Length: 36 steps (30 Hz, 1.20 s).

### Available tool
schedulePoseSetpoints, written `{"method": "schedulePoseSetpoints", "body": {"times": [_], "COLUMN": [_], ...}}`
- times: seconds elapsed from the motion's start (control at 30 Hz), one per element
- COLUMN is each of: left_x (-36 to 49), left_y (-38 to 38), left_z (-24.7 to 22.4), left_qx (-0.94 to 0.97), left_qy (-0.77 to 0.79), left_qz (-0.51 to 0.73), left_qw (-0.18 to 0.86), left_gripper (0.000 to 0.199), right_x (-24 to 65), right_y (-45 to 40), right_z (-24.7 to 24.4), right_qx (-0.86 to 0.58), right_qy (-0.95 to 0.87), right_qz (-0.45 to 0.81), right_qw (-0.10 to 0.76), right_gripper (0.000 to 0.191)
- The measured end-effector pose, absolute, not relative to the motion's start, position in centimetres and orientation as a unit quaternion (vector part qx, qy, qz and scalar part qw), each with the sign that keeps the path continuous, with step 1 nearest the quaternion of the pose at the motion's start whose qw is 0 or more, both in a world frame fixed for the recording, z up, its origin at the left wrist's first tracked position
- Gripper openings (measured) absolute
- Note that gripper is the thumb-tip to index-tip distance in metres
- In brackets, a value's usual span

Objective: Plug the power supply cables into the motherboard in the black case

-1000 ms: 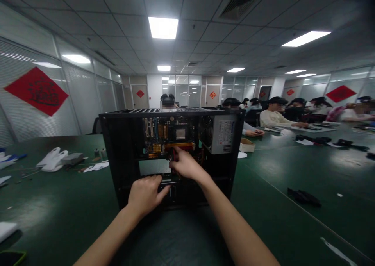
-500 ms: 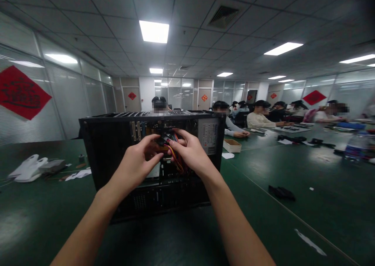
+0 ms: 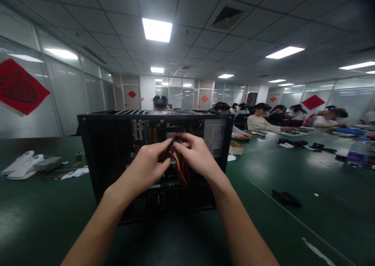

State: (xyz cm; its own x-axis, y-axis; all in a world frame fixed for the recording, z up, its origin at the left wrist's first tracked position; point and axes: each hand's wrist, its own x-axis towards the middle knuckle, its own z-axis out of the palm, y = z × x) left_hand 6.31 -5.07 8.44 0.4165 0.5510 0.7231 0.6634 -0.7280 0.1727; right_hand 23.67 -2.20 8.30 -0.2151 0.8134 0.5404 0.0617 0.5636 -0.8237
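A black computer case [image 3: 101, 152] stands on the table in front of me with its open side facing me. Inside, at the upper right, is a power supply [image 3: 215, 135] with a label, and card slots [image 3: 137, 130] show left of centre. My right hand [image 3: 195, 153] is closed around a bundle of coloured cables [image 3: 182, 171], whose loops hang below the fingers. My left hand [image 3: 149, 161] meets it from the left, its fingertips pinching at a small dark connector [image 3: 172, 145] on the bundle. The fingers partly hide the connector.
On the green table [image 3: 254, 227], white plastic bags [image 3: 22, 165] and a grey box [image 3: 50, 163] lie to the left. A small carton [image 3: 236, 148], a black cloth-like item [image 3: 286, 198] and a water bottle [image 3: 358, 152] are on the right. Several people sit beyond.
Both hands have drawn closer together, and the left fingers have narrowed onto the connector. The cable bundle now hangs slightly lower and farther right in view. My view has shifted slightly.
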Motion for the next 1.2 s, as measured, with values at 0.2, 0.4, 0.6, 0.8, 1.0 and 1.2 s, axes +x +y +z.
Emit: {"method": "schedulePoseSetpoints", "body": {"times": [0.2, 0.4, 0.6, 0.8, 1.0, 1.2], "left_x": [5.5, 5.1, 5.4, 5.7, 4.3, 3.7], "left_y": [-4.9, -3.5, -2.9, -1.8, 0.1, 1.3], "left_z": [8.8, 8.3, 7.9, 6.6, 4.9, 3.7], "left_qx": [-0.838, -0.837, -0.832, -0.826, -0.816, -0.830], "left_qy": [-0.357, -0.329, -0.310, -0.308, -0.347, -0.435], "left_qz": [-0.412, -0.435, -0.452, -0.437, -0.404, -0.300], "left_qw": [0.017, 0.041, 0.092, 0.177, 0.225, 0.179], "left_gripper": [0.046, 0.037, 0.033, 0.036, 0.037, 0.037], "right_x": [24.0, 24.0, 23.8, 23.0, 22.9, 23.6], "right_y": [-1.8, -1.2, -0.7, -0.6, 0.1, 1.1], "right_z": [8.2, 7.8, 7.5, 6.9, 5.5, 3.8], "right_qx": [-0.309, -0.309, -0.312, -0.301, -0.280, -0.362], "right_qy": [-0.685, -0.692, -0.687, -0.692, -0.783, -0.866], "right_qz": [0.372, 0.342, 0.315, 0.269, 0.105, -0.013], "right_qw": [0.545, 0.556, 0.575, 0.598, 0.545, 0.344], "right_gripper": [0.038, 0.038, 0.035, 0.033, 0.036, 0.053]}}
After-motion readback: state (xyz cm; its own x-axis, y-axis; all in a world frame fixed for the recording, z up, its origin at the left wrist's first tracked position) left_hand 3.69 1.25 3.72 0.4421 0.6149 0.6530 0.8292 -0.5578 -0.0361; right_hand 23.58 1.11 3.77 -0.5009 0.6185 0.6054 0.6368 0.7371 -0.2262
